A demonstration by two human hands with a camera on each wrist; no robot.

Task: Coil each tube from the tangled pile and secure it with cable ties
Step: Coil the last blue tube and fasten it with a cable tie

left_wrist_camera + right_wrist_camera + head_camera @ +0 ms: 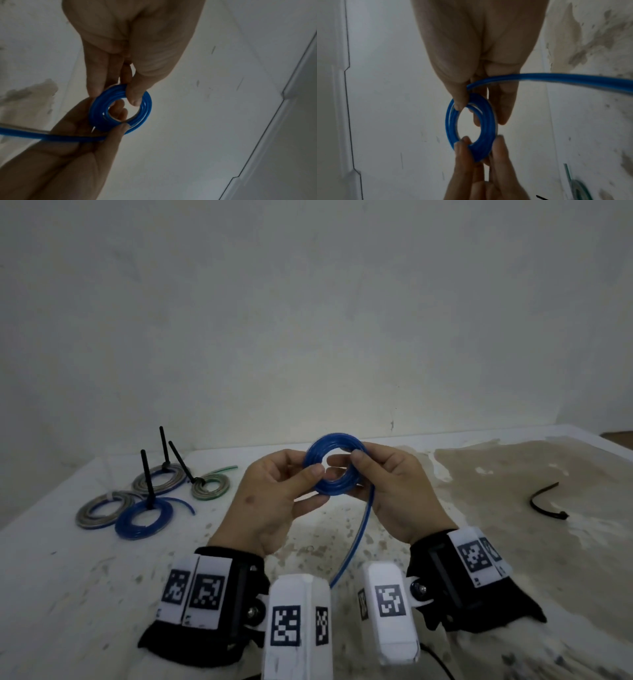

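Observation:
A blue tube coil (334, 470) is held upright above the table between both hands. My left hand (308, 484) pinches its left side, thumb in front and fingers behind. On the right side my right hand (352, 460) pinches it, thumb on the upper rim. The tube's loose tail (358, 534) hangs from the coil's lower right toward me. In the left wrist view the coil (97, 112) sits between the left thumb above and the right fingers below. In the right wrist view the coil (486, 121) shows several turns, and the tail (573, 79) leaves to the right.
Several finished coils lie at the table's left, each with a black cable tie standing up: a blue one (144, 518), grey ones (99, 508) and a green-grey one (210, 486). A loose black cable tie (548, 503) lies at the right on a stained patch. A wall stands behind the table.

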